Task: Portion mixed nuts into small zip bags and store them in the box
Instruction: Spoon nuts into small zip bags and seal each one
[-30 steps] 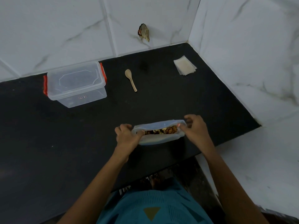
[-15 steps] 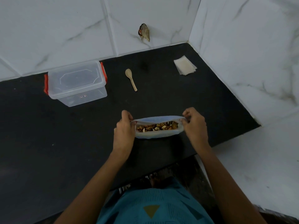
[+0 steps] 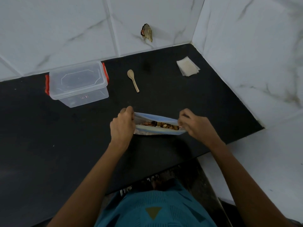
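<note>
Head view: both hands [image 3: 122, 126] [image 3: 196, 126] pinch nut bag [image 3: 157, 128] ends

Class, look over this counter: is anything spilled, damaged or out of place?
No spill: the nuts sit inside the bag. The one oddity is a crumpled scrap stuck to the wall tile above the counter, where nothing else hangs.

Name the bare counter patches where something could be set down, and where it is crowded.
Bare: the counter left of the left hand, nearer than the box; also between spoon and small bags. Crowded: around the nut bag and the right hand.
</note>
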Motion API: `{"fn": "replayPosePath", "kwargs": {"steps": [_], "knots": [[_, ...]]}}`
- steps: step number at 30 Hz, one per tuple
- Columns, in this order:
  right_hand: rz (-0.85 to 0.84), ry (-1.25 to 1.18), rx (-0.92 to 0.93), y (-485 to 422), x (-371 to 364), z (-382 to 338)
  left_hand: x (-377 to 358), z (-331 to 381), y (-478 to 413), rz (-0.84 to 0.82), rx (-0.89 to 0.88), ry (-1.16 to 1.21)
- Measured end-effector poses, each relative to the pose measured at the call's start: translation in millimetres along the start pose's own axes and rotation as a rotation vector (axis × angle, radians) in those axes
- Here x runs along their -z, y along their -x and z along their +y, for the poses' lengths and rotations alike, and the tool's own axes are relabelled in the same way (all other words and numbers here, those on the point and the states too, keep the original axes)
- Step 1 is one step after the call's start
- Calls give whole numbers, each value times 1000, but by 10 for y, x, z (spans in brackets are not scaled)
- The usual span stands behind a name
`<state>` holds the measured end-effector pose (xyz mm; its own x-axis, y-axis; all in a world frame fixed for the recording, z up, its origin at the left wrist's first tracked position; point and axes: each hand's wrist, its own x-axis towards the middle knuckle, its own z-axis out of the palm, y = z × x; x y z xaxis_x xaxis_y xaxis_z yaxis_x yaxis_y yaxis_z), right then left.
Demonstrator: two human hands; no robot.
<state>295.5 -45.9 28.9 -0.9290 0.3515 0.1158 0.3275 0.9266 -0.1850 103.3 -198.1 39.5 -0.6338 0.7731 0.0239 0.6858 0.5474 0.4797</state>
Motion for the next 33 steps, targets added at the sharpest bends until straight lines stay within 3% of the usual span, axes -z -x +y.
{"fn": "replayPosePath", "kwargs": {"steps": [5, 12, 22, 27, 33], "knots": [[-74, 32, 25, 51, -36, 10, 16, 26, 17, -47, 10, 4], [5, -206, -287, -30, -33, 15, -30, 65, 96, -94, 12, 13], [31, -312, -445, -147, 40, 10, -40, -30, 80, -28, -161, 1], [20, -585, -546, -111, 55, 7, -18, -84, 26, -30, -35, 238], [50, -574, -667, -112, 12, 5, -84, -159, -83, -106, -113, 224]]}}
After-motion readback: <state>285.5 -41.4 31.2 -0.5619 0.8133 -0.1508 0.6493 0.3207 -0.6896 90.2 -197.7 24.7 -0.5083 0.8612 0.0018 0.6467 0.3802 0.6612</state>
